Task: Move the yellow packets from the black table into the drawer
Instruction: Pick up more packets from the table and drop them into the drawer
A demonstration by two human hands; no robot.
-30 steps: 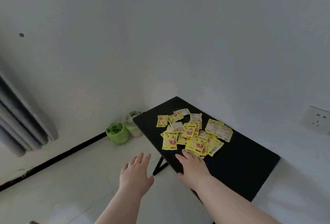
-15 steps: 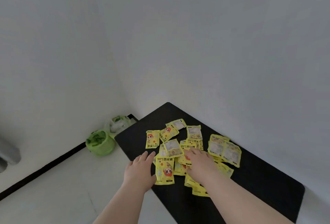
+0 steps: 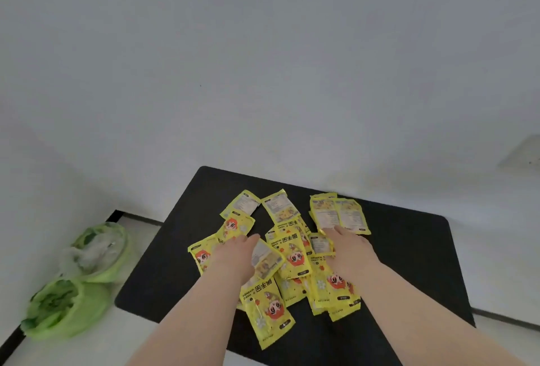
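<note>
Several yellow packets (image 3: 287, 251) lie in a loose overlapping heap on the black table (image 3: 415, 251); some show a red-haired cartoon face, others a pale printed back. My left hand (image 3: 233, 254) is on the left side of the heap, its fingers bent down over the packets and a tilted packet (image 3: 266, 258) caught at its thumb. On the right side my right hand (image 3: 349, 248) has its fingers curled into the pile, with a yellow packet edge (image 3: 323, 238) bunched against them. No drawer is in view.
Two green plastic bags (image 3: 73, 286) sit on the white floor left of the table, against the wall. White walls close in the corner behind. A wall socket (image 3: 523, 152) shows at the right edge.
Both hands moved forward from the table's near edge onto the heap, and their fingers went from flat to curled into the packets. The view has swung closer over the table.
</note>
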